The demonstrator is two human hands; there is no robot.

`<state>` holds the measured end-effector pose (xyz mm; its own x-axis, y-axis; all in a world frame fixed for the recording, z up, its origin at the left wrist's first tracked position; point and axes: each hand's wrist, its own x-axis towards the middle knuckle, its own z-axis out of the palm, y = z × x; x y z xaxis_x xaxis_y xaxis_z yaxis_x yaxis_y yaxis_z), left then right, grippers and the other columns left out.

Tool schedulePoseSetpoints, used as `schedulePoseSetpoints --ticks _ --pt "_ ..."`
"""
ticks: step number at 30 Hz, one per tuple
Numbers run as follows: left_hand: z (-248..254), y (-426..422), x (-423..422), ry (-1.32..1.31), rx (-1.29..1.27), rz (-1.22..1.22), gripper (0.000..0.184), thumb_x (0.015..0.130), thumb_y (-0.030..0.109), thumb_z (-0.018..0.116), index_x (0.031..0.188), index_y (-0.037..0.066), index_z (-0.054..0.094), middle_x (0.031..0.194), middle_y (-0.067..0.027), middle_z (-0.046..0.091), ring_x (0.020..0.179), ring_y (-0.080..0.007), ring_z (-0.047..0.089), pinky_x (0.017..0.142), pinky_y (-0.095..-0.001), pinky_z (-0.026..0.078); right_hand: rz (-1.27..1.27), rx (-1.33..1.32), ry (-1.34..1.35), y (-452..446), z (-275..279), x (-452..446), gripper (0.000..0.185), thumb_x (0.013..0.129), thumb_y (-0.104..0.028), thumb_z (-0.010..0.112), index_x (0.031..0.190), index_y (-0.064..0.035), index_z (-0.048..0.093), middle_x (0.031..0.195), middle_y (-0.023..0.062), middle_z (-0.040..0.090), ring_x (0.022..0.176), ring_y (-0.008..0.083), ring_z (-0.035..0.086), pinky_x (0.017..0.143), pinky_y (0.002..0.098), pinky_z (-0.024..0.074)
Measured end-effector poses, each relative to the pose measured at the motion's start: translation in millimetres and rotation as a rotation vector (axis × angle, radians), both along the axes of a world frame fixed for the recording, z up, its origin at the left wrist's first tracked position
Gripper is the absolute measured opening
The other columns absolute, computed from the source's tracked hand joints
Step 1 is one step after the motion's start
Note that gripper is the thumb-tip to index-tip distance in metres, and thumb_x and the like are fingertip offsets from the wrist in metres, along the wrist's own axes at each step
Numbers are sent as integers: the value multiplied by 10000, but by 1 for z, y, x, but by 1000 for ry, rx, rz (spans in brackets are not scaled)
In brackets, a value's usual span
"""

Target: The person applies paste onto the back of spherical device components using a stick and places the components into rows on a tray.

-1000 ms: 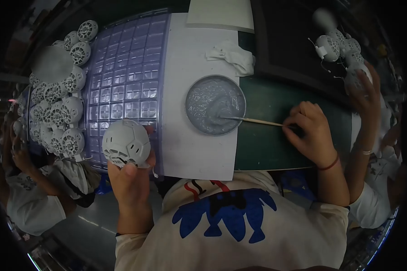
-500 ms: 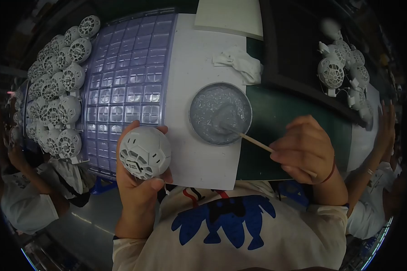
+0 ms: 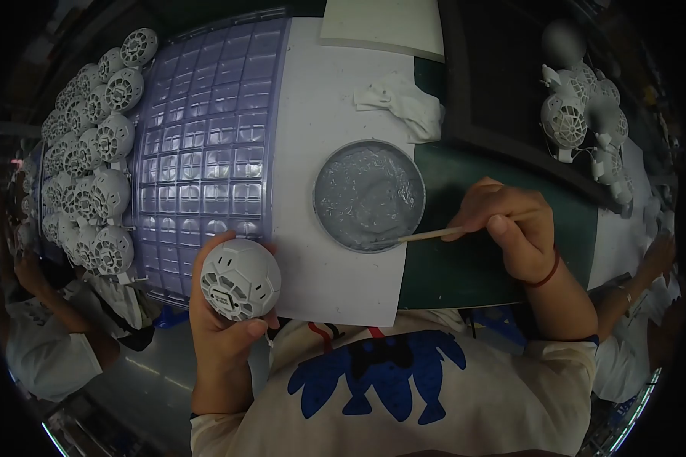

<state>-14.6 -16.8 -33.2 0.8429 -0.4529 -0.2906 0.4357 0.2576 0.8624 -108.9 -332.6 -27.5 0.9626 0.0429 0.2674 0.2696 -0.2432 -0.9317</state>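
A white ball-shaped part [image 3: 242,278] with slots and an openwork face rests in my left hand [image 3: 225,335], whose fingers wrap round its side and underside. My right hand [image 3: 504,221] pinches a thin wooden stick [image 3: 434,234]. The stick's far end lies at the lower rim of a round dish [image 3: 368,196] filled with grey paste. That dish stands on a white sheet [image 3: 335,293], partly over the green table surface.
Left of the sheet lies a clear purple compartment tray [image 3: 202,152], with several white balls [image 3: 107,194] beyond it. A crumpled cloth [image 3: 400,105] lies behind the dish. More balls [image 3: 564,120] stand beside a dark board [image 3: 511,99]. Co-workers sit at both sides.
My right hand has taken up the stick from the dish's edge, and its tip has shifted to the lower rim. My left hand has moved the ball slightly right and nearer my body.
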Motion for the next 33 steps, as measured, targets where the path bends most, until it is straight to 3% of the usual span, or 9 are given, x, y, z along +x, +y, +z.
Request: schedulePoseSetpoints --ticks 4,7,9,14,16,17,19,23,33 --pt "0 3 -1 9 2 -16 994 559 128 848 1367 -16 287 1176 -267 539 907 -237 649 560 -251 583 -126 403 206 7 -8 4 280 974 -167 446 865 40 600 724 152 660 730 210 666 698 284 524" --pt "3 1 -3 34 -1 -25 984 563 135 846 1365 -19 297 1170 -251 550 960 -233 633 672 -271 575 -141 408 234 10 -10 5 296 982 -200 436 866 30 583 712 159 658 712 215 669 678 287 532" --pt "6 -4 -4 1 58 8 950 583 104 834 1366 -6 307 1177 -217 563 1029 -223 603 835 -299 525 -145 409 210 12 -9 5 306 984 -209 429 863 29 579 707 159 658 699 219 668 694 293 528" --pt "17 -9 -5 -45 117 -91 863 628 1 784 1362 28 330 1164 -138 565 1088 -197 567 923 -314 469 -184 355 58 12 -4 -4 313 983 -229 421 874 20 578 777 161 667 738 220 662 752 321 506" --pt "17 -10 -4 -160 150 -188 793 659 -35 764 1339 37 363 1141 -96 552 1093 -179 558 911 -310 477 -252 -47 -237 17 4 -5 238 954 -208 466 885 -12 583 884 155 667 799 215 644 781 374 481" --pt "19 -13 -3 -171 152 -165 793 659 -35 764 1339 37 363 1141 -96 552 1093 -179 558 911 -310 477 -230 -43 -251 18 9 -5 238 954 -208 466 885 -12 583 884 155 667 799 215 644 781 374 481" --pt "23 -18 -1 -213 215 -250 761 678 -2 776 1325 33 376 1143 -102 553 1085 -180 563 914 -312 476 -156 -514 -505 18 19 -9 126 908 -177 522 912 -76 598 977 113 658 841 207 621 785 402 464" --pt "28 -27 3 -356 329 -320 736 688 58 796 1302 20 393 1128 -114 566 1060 -174 577 885 -288 488 -15 -643 -659 32 26 -21 136 831 -157 621 966 -169 610 1024 25 663 892 176 605 824 383 437" --pt "34 -45 2 -454 338 -365 710 675 92 811 1262 14 420 1100 -115 587 1028 -170 595 861 -285 496 34 -639 -693 33 23 -20 126 838 -185 623 960 -154 622 1011 12 679 932 173 597 833 370 425"
